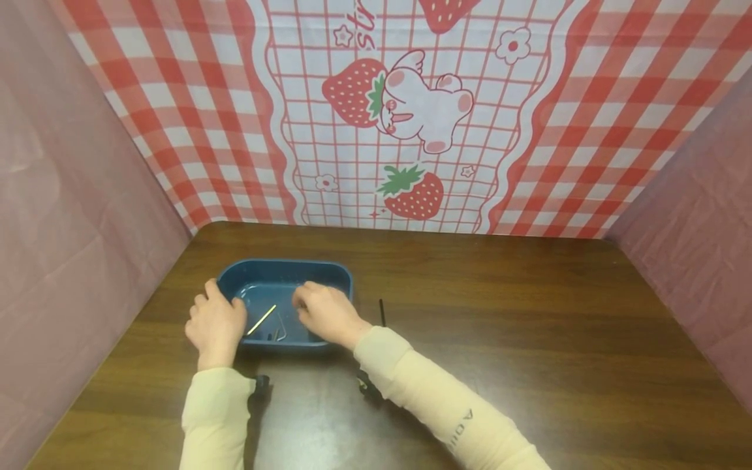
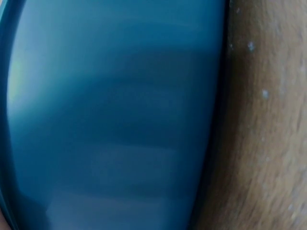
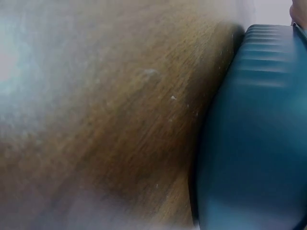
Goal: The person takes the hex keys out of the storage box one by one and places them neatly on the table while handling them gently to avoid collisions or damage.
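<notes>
A blue rectangular tray [image 1: 294, 264] with rounded corners stands on the wooden table. My left hand [image 1: 216, 326] grips its left rim, the thumb on the inner side. Over the tray's right half, my right hand [image 1: 329, 313] reaches in with bent fingers; whether they hold anything is hidden. On the tray's floor lie a gold-coloured rod [image 1: 261, 320], a thin L-shaped hex key [image 1: 282, 328] and small dark pieces [image 1: 273, 335]. The left wrist view shows the tray's outer wall [image 2: 115, 120] close up; the right wrist view also shows the outer wall [image 3: 254, 143].
A thin black stick [image 1: 382, 313] lies on the table [image 1: 529, 339] just right of the tray, partly behind the right forearm. A red-checked strawberry cloth [image 1: 411, 117] hangs at the back. Pink cloths hang on the left [image 1: 88, 150] and right.
</notes>
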Available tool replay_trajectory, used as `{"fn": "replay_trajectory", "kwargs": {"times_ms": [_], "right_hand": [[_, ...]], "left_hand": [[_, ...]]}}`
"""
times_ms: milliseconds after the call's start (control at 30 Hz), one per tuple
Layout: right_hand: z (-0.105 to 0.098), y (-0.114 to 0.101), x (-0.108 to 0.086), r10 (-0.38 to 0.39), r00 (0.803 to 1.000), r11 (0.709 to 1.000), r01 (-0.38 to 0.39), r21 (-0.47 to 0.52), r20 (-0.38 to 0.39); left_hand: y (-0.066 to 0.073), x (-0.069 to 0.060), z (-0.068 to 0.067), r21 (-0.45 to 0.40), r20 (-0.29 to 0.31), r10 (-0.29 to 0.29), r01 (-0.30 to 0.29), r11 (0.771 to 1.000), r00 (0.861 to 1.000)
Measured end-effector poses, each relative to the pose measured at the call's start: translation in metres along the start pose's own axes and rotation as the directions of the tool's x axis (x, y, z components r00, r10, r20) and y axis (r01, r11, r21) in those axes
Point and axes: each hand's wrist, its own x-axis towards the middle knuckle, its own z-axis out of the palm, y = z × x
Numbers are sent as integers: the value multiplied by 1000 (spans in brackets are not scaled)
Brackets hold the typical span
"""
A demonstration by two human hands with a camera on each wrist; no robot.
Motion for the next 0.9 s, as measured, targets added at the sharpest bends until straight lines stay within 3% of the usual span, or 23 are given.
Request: {"fn": "replay_trajectory", "kwargs": {"times_ms": [267,467,633,900], "right_hand": [[2,3,-3,4,996,998,2,64,-86],[-2,3,-3,-63,988,998,67,18,-139],[-8,3,-1,-62,989,997,67,29,-135],[-23,7,-4,-9,991,987,31,160,-135]], "left_hand": [[-2,0,2,7,0,4,-4,1000,1000],[-1,-1,2,7,2,6,-6,1000,1000],[0,-1,0,3,-18,12,-12,1000,1000],[-1,-1,0,10,-9,10,-10,1000,1000]]}}
